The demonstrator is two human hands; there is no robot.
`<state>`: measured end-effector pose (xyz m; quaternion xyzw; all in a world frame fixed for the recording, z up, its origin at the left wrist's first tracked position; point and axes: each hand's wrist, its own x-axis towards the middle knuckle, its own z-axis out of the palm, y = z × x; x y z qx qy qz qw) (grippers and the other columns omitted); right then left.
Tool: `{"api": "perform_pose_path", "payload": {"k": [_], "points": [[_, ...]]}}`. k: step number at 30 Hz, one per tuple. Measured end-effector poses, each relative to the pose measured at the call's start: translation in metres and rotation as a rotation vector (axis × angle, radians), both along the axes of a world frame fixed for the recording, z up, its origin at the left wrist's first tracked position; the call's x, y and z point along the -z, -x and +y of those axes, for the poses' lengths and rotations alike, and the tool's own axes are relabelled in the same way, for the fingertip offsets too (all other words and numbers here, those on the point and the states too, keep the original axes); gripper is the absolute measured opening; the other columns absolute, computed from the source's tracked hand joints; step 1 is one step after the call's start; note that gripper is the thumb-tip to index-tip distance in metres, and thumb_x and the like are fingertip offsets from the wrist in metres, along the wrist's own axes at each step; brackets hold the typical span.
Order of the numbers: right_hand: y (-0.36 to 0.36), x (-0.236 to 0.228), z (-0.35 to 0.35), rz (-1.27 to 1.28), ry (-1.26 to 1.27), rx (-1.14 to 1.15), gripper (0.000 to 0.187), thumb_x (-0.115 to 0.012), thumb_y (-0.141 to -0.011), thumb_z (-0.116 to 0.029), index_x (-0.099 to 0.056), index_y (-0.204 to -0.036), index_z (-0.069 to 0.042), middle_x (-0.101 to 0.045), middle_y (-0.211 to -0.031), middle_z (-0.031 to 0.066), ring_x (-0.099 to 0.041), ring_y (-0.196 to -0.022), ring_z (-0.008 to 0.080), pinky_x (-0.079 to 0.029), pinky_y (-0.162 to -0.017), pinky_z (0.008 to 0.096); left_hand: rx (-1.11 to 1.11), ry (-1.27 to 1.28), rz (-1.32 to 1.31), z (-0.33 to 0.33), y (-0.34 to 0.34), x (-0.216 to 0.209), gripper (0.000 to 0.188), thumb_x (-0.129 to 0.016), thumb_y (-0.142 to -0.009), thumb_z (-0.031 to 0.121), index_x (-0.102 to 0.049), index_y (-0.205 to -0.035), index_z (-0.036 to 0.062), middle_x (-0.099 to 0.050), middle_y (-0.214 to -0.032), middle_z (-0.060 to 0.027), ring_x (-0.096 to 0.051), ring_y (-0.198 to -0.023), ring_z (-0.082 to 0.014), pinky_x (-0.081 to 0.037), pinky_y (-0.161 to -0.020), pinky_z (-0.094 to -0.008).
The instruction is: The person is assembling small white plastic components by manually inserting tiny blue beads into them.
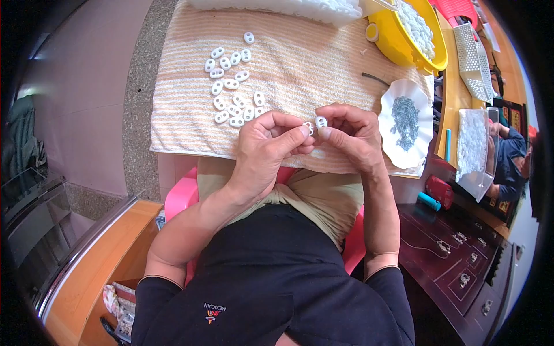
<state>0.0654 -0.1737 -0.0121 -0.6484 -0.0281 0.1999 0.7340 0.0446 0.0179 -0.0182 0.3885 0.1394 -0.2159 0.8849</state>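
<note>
My left hand (261, 141) pinches a small white plastic piece with ring-like openings (309, 128) between thumb and forefinger. Close beside it, my right hand (353, 134) holds a white oval two-hole piece (321, 121) in its fingertips. The two pieces are almost touching; whether they meet, I cannot tell. Several similar white oval two-hole pieces (231, 84) lie loose on the striped towel (311, 63), left of and beyond my hands. To the right, a white wavy-edged dish (388, 130) holds a heap of small dark metal parts (405, 118).
A yellow basin (398, 53) full of white pieces stands at the far right. White bagged material (283, 6) lies along the far edge. A thin dark rod (375, 78) rests near the dish. Further right, another person (511, 158) sits by a clear box (474, 144) of white pieces.
</note>
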Motion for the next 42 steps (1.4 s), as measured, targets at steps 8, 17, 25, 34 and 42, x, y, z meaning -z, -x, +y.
{"api": "perform_pose_path", "payload": {"k": [8, 17, 25, 34, 42], "points": [[0.0001, -0.0001, -0.0012, 0.009, 0.009, -0.007, 0.029, -0.066, -0.083, 0.001, -0.061, -0.111, 0.005, -0.066, -0.094, 0.0086, -0.064, -0.086, 0.0139, -0.052, -0.079, 0.0261, 0.033, -0.015, -0.009, 0.0022, -0.0006, -0.0007, 0.014, -0.064, -0.087, 0.004, -0.058, -0.100, -0.0009, -0.067, -0.089, -0.0115, -0.066, -0.077, -0.0156, -0.056, -0.072, -0.0271], [-0.0002, -0.0004, -0.0039, -0.003, 0.021, -0.034, 0.028, -0.064, -0.084, 0.002, -0.060, -0.112, 0.005, -0.066, -0.094, 0.0099, -0.065, -0.085, 0.0164, -0.053, -0.078, 0.0276, 0.073, -0.008, -0.030, 0.0033, -0.0012, -0.0015, 0.012, -0.064, -0.087, 0.003, -0.058, -0.098, 0.0007, -0.066, -0.087, -0.0092, -0.066, -0.076, -0.0140, -0.056, -0.071, -0.0264], [0.0005, -0.0024, -0.0026, 0.030, -0.045, -0.029, 0.028, -0.064, -0.084, 0.002, -0.060, -0.112, 0.005, -0.066, -0.094, 0.0104, -0.066, -0.084, 0.0175, -0.055, -0.076, 0.0294, 0.085, 0.021, -0.036, 0.0026, -0.0001, -0.0008, 0.013, -0.065, -0.086, 0.005, -0.058, -0.095, -0.0015, -0.066, -0.086, -0.0098, -0.066, -0.074, -0.0121, -0.057, -0.070, -0.0250], [0.0011, -0.0014, -0.0018, 0.024, -0.036, -0.023, 0.027, -0.065, -0.084, 0.001, -0.062, -0.111, 0.004, -0.066, -0.094, 0.0080, -0.064, -0.084, 0.0134, -0.052, -0.076, 0.0257, 0.071, 0.033, 0.000, 0.0027, -0.0009, -0.0034, 0.018, -0.061, -0.088, 0.002, -0.058, -0.105, -0.0031, -0.066, -0.094, -0.0135, -0.068, -0.082, -0.0180, -0.058, -0.077, -0.0289], [0.0007, -0.0006, -0.0017, 0.042, -0.037, 0.005, 0.028, -0.066, -0.084, 0.001, -0.062, -0.111, 0.004, -0.066, -0.094, 0.0070, -0.063, -0.084, 0.0119, -0.051, -0.075, 0.0244, 0.047, 0.012, 0.011, -0.0005, -0.0022, -0.0033, 0.016, -0.064, -0.088, 0.007, -0.062, -0.101, -0.0029, -0.068, -0.089, -0.0100, -0.067, -0.076, -0.0126, -0.057, -0.071, -0.0243]]}}
